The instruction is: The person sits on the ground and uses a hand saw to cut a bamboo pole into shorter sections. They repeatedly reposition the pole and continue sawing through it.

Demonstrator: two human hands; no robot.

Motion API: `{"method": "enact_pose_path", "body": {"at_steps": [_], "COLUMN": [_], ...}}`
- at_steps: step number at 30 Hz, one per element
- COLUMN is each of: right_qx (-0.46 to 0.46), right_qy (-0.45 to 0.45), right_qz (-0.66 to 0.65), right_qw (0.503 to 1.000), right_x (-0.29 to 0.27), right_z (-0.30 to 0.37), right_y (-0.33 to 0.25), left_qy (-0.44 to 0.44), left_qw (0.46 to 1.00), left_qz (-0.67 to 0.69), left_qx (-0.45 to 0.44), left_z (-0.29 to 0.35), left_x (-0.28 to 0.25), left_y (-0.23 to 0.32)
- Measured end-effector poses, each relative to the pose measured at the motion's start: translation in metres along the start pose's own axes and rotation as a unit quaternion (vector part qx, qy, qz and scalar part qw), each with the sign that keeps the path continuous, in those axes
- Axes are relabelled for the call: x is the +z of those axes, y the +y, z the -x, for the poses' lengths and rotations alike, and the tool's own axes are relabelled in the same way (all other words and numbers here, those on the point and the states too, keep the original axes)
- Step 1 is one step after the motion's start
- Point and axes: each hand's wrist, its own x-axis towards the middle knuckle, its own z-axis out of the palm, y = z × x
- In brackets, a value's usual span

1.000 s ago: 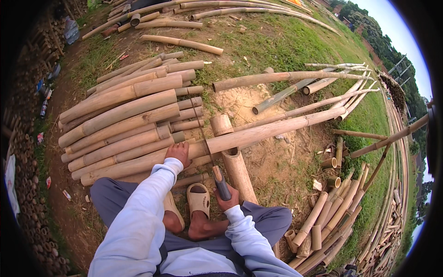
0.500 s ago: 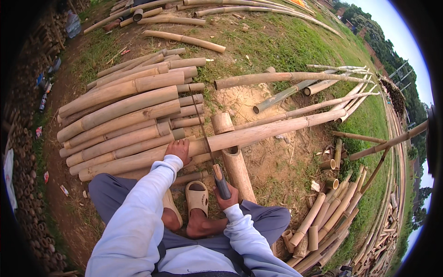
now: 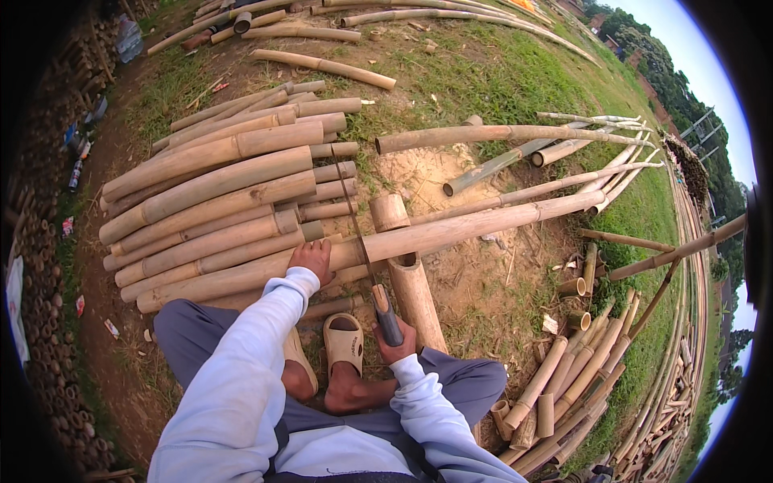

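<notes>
A long bamboo pole (image 3: pixel 475 227) lies across in front of me, over a thick bamboo piece (image 3: pixel 414 302) on the ground. My left hand (image 3: pixel 312 261) presses round the pole, its fingers wrapped over the top. Just right of that hand, the thin blade of a handsaw (image 3: pixel 386 315) crosses the pole, pointing away from me. My right hand (image 3: pixel 395 344) is closed on the saw's dark handle. Whether the blade has cut into the bamboo, I cannot make out.
A stack of cut bamboo lengths (image 3: pixel 217 193) lies at the left. More poles (image 3: pixel 515 137) stretch off to the right over grass and sawdust (image 3: pixel 427 173). Shorter bamboo pieces (image 3: pixel 564 378) are heaped at the lower right. My sandalled foot (image 3: pixel 344 346) is below the pole.
Almost nothing differs. Both hands keep their places on the pole and the saw, and the view has shifted very slightly.
</notes>
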Motion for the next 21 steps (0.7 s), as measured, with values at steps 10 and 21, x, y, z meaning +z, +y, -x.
{"method": "enact_pose_path", "body": {"at_steps": [10, 21], "right_qx": [-0.002, 0.135], "right_qy": [-0.006, -0.089], "right_qz": [-0.027, 0.091], "right_qw": [1.000, 0.983], "right_x": [-0.002, -0.102], "right_z": [-0.001, 0.110], "right_y": [0.006, -0.144], "left_qy": [-0.065, -0.202], "left_qw": [0.998, 0.976], "left_qz": [0.021, 0.075], "left_qx": [0.003, 0.004], "left_z": [-0.017, -0.031], "left_x": [0.001, -0.028], "left_y": [-0.007, -0.025]}}
